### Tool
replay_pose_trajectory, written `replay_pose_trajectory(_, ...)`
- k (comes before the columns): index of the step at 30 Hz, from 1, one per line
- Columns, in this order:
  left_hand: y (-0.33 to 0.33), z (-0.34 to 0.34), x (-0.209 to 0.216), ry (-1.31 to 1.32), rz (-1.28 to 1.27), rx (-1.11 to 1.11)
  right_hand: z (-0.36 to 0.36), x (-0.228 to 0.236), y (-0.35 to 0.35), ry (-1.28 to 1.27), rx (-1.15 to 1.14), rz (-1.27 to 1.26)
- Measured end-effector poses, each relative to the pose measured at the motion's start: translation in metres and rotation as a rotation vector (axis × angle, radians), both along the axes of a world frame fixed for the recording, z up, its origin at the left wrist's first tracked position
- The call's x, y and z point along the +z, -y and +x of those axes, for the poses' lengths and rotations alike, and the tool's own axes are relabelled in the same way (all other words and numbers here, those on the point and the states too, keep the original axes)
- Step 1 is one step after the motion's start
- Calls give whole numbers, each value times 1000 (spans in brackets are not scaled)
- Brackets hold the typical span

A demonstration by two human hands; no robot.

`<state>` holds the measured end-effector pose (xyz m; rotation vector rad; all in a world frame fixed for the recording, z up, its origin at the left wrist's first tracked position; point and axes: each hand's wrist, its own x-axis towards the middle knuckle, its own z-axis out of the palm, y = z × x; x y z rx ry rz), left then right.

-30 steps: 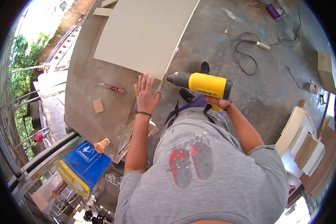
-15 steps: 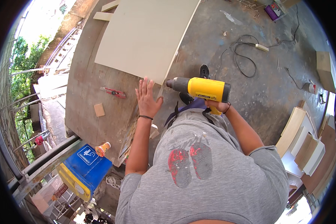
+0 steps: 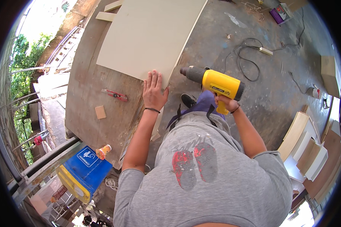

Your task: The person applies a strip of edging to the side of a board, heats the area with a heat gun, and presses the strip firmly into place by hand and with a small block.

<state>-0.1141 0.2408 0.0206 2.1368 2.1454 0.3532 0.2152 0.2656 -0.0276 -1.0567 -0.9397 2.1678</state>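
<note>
Since the earlier frame the left hand point(image 3: 154, 92) has slid further up the near corner of the cream board point(image 3: 149, 36), and the yellow heat gun point(image 3: 216, 84) has swung so that its dark nozzle now points left at the board's right edge, just beside that corner. The left hand lies flat, fingers spread wide, pressing on the board's corner. The right hand point(image 3: 226, 104) is wrapped tight around the heat gun's grip, to the right of the board and near the person's chest.

At the near left a blue and yellow box point(image 3: 84, 172) stands below the worktable; its lid is shut, so its contents cannot be told. An orange-topped bottle point(image 3: 102, 151) stands just beside it.

The board rests on a worn wooden worktable point(image 3: 87, 90), where a red utility knife point(image 3: 115, 95) and a small wood block point(image 3: 100, 112) lie left of the hand. The floor to the right is grey concrete point(image 3: 276, 87), with a black cable point(image 3: 246, 62) looped across it. Cut panels point(image 3: 305, 145) are stacked at the near right. Green trees point(image 3: 24, 70) and railings show at the far left.
</note>
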Motion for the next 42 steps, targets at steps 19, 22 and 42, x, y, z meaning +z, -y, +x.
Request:
replay_pose_trajectory(19,-2,-7,9,33,108,-47,0,5,-47,-55,-103,22)
replay_pose_trajectory(22,-2,-3,8,30,103,-9,6,-1,-65,-68,-160,24)
replay_pose_trajectory(42,-53,50,18,130,-23,331,67,12,-315,18,-349,107)
